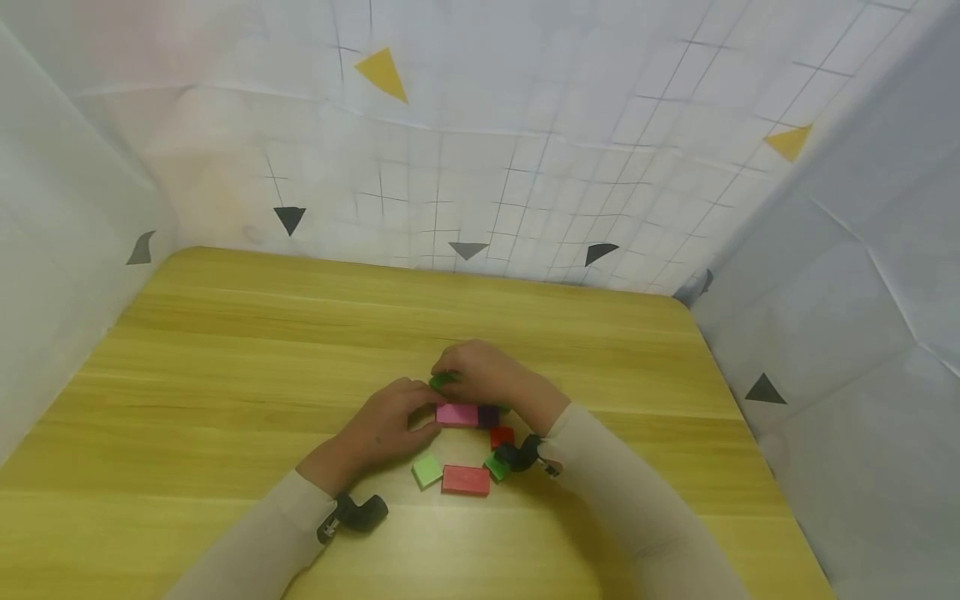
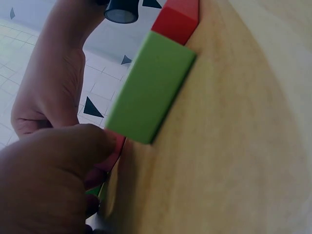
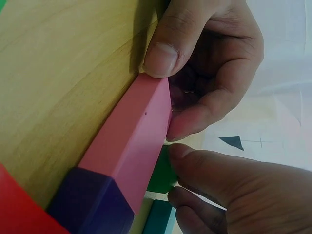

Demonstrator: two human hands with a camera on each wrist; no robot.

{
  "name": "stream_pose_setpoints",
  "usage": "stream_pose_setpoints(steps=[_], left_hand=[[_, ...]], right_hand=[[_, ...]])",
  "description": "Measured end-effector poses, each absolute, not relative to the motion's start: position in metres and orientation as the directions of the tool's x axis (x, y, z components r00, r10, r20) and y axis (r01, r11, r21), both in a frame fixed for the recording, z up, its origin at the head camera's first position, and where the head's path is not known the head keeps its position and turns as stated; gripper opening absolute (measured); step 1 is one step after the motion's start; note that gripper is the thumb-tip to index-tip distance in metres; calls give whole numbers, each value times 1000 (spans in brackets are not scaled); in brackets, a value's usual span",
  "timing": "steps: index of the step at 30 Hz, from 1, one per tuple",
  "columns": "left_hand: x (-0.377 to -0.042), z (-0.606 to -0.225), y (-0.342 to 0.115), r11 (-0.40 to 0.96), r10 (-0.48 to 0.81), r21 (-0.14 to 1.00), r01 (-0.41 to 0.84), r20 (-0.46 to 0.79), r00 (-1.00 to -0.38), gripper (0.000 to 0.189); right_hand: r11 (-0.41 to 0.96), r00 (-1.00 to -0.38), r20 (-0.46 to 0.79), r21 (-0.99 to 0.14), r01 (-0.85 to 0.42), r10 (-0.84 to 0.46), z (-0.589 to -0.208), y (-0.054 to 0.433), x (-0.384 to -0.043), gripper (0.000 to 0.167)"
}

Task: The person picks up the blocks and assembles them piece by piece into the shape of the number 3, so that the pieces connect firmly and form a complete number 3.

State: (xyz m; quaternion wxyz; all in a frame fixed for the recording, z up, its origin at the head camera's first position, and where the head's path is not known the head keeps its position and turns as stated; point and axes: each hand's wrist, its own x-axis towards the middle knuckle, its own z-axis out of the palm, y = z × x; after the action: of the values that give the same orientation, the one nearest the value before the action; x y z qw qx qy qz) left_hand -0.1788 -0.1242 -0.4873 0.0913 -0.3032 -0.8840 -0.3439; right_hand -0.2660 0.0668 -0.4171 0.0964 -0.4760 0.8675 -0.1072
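Observation:
My left hand (image 1: 386, 421) grips the near-left end of a pink block (image 1: 456, 415), its thumb on the end face in the right wrist view. Just beyond, my right hand (image 1: 483, 375) pinches a dark green block (image 3: 163, 170) behind the pink one; its fingers partly cover it. A dark purple block (image 3: 92, 202) butts against the pink block's other end. A teal block (image 3: 158, 217) shows partly behind the purple one. In the left wrist view, a light green block (image 2: 151, 87) lies beside the left hand.
Nearer the person, a long red block (image 1: 466, 480) lies between the light green block and a green block (image 1: 497, 467). A small red block (image 1: 502, 437) lies by the right wrist camera (image 1: 519, 454). Patterned sheets (image 1: 465, 167) hang around the wooden table (image 1: 262, 333).

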Motion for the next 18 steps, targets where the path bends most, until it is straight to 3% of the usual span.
stream_pose_setpoints(steps=[18], left_hand=[[-179, -490, -125, 584, 466, 539, 607, 390, -794, 26]], right_hand=[[571, -567, -100, -264, -777, -818, -418, 56, -271, 10]])
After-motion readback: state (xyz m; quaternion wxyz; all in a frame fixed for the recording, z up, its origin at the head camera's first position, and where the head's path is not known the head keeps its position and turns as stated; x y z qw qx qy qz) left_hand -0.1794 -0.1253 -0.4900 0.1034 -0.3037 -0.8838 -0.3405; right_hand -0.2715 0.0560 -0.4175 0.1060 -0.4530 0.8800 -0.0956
